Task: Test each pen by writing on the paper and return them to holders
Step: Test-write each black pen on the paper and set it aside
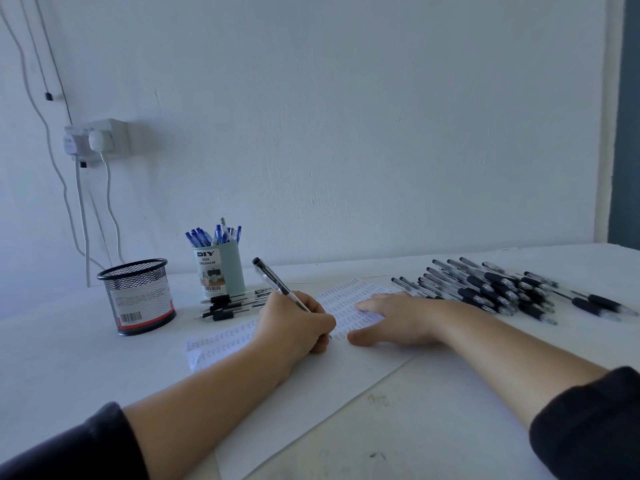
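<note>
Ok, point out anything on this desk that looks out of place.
A few black pens lie loose on the table at the foot of the light green organizer, not in a holder. The black mesh holder beside them shows no pens above its rim.

left hand (294, 323) curled in writing grip, right hand (398, 318) flat

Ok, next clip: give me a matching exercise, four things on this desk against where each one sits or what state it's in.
Things:
1. black mesh holder
2. pale green holder
3. left hand
4. right hand

States:
A. lies flat on the paper
B. holds blue pens
C. grips a black pen
D. no pens showing above its rim

Pairs: 1-D, 2-B, 3-C, 4-A
</note>
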